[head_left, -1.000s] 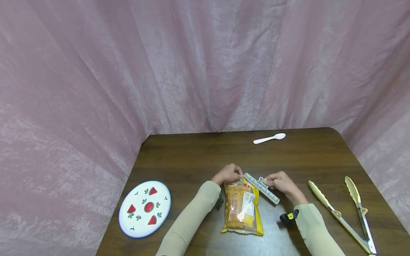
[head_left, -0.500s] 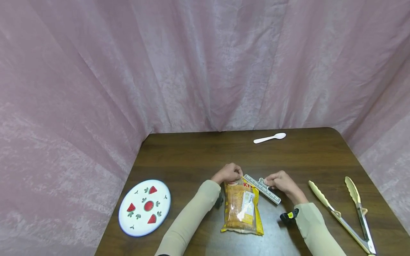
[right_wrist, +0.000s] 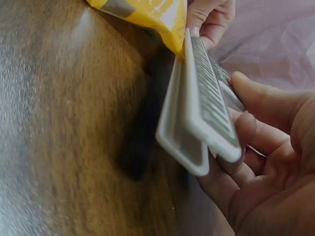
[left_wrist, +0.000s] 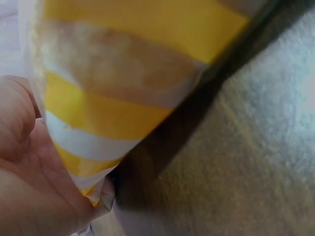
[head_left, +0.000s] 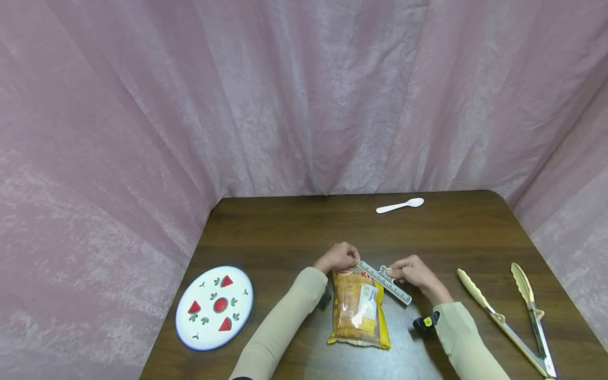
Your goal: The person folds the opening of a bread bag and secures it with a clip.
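A yellow and clear bag of bread point(head_left: 353, 311) lies on the table, its top towards the far side. My left hand point(head_left: 339, 256) pinches the bag's top edge. In the left wrist view, the striped side of the bag point(left_wrist: 108, 110) narrows down to the fingers of that hand point(left_wrist: 39, 182). My right hand point(head_left: 414, 272) squeezes the handle of a long, pale bag clip point(head_left: 386, 283), which slants across the bag's top right corner. Seen from the right wrist, the two bars of the clip point(right_wrist: 211, 98) stand apart, and the bag's yellow corner reaches between them.
An oval white plate point(head_left: 214, 338) with a blue rim and watermelon pattern lies at the left. A white spoon point(head_left: 400, 206) is near the table's far edge. Spread tongs point(head_left: 515, 332) lie at the right. A pink curtain point(head_left: 304, 95) hangs behind the table.
My right hand has shifted the bag clip slightly left, further over the bag's top edge and closer to my left hand. My left hand and the bag have stayed nearly still.
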Motion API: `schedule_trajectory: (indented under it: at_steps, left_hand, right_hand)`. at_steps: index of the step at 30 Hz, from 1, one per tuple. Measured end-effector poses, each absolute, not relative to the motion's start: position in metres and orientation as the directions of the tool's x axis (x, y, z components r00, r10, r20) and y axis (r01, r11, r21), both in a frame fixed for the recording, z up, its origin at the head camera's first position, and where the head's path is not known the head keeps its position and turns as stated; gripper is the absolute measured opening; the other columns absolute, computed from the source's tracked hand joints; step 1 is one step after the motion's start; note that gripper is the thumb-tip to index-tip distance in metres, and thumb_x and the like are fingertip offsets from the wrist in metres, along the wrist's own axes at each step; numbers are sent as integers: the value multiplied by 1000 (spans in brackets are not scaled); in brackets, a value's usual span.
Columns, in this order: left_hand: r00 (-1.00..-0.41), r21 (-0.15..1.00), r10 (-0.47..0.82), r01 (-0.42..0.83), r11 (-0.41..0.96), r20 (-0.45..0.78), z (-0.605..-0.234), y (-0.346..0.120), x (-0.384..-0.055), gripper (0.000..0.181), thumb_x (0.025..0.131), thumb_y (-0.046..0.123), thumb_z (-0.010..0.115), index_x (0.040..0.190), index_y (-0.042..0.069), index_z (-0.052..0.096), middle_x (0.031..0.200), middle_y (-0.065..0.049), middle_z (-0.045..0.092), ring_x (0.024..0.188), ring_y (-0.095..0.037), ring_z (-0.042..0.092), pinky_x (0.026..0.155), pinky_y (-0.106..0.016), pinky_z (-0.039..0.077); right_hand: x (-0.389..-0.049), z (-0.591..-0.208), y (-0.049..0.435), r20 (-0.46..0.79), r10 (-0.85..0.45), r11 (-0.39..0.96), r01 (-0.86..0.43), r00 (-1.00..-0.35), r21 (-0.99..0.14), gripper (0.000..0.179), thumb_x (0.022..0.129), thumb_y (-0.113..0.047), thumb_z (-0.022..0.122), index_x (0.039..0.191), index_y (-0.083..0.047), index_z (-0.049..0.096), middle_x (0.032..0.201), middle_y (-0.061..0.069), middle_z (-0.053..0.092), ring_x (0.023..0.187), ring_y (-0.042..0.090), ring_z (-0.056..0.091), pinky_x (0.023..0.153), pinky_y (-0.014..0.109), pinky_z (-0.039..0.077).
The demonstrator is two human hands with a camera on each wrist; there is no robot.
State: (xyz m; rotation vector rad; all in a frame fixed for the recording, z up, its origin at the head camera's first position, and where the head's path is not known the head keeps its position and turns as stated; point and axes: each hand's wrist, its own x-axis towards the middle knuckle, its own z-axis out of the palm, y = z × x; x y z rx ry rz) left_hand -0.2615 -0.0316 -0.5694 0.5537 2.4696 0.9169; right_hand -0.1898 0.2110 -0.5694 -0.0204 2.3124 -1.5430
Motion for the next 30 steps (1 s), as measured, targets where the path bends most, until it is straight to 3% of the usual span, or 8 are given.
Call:
schedule_trajectory:
  at_steps: [13, 20, 30]
  left_hand:
    - [-836, 718, 464, 128, 684, -293, -572, -33, -261, 8, 94, 12, 69, 86, 11, 71, 84, 2, 63, 78, -12, 57, 69, -25, 47]
    - [-827, 742, 493, 148, 654, -270, -572, -47, -264, 7, 94, 16, 70, 92, 10, 74, 86, 3, 66, 80, -10, 59, 71, -26, 49]
    - [-842, 771, 478, 125, 624, -251, -571, -65, -261, 12, 97, 18, 66, 98, 9, 73, 91, 1, 67, 81, -13, 60, 72, -29, 50]
  right_hand:
    - [-190, -567, 211, -327, -244, 450, 192, -913, -872, 23, 93, -12, 71, 102, 9, 73, 76, 3, 60, 61, 15, 51, 55, 26, 46]
    - [-191, -568, 212, -309, -269, 453, 163, -912, -877, 27, 93, -16, 72, 106, 8, 73, 77, 3, 63, 62, 15, 53, 54, 25, 45]
    - [-190, -568, 212, -293, -294, 440, 144, -910, -887, 25, 93, -16, 72, 101, 8, 74, 77, 4, 65, 65, 15, 54, 56, 27, 47]
